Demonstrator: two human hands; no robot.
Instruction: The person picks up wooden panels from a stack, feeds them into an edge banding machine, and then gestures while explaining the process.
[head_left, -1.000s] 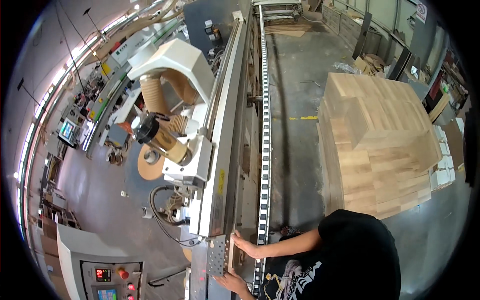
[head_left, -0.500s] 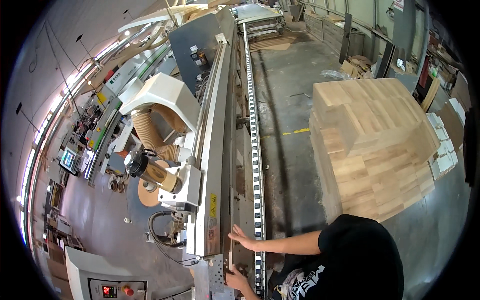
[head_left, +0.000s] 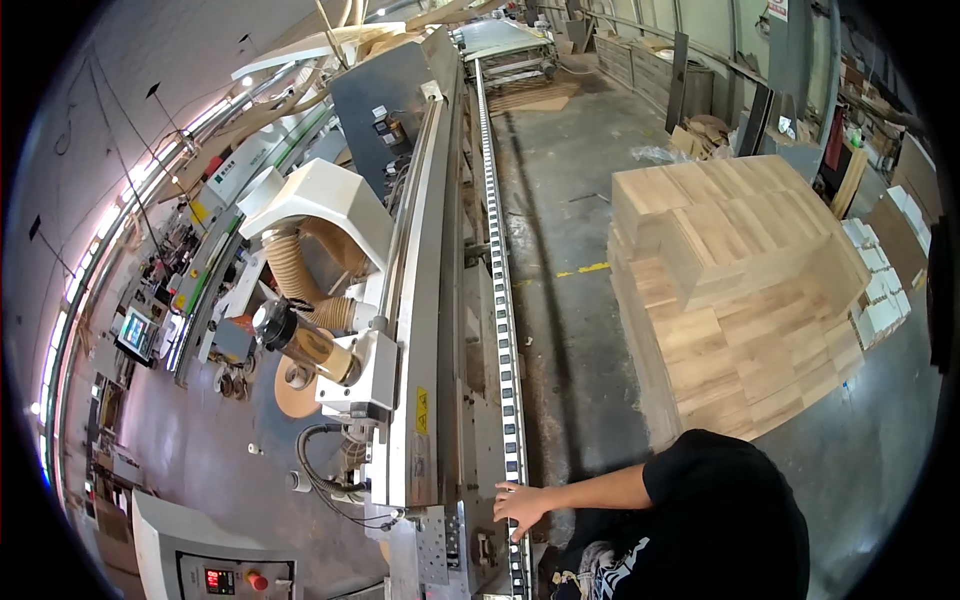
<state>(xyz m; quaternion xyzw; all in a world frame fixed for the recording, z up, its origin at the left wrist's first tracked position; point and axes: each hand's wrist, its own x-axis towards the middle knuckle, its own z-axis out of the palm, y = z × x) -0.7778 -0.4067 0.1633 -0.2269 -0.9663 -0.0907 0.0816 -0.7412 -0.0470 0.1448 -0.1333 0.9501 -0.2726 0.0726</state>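
Note:
My right hand (head_left: 522,506) reaches in from the right on a bare forearm below a black sleeve. Its fingers are apart and hang over a long narrow rail (head_left: 505,375) with dark blocks set along a white strip. They seem to touch the rail near its close end; no object shows in the hand. To the left of the fingers stands the long grey and white machine (head_left: 425,330), with a metal bracket full of holes (head_left: 432,545) at its near end. My left hand is out of view.
Stacked wood-patterned boards (head_left: 740,320) stand on the right, with white packs (head_left: 880,290) behind them. A control panel (head_left: 235,578) with a red button sits at lower left. A ribbed hose (head_left: 290,270) and a brown disc (head_left: 298,385) are beyond the machine beam.
My right hand has moved right and slightly down, from the machine's side onto the rail. My left hand, earlier low beside the machine, has left the view. The view has shifted slightly.

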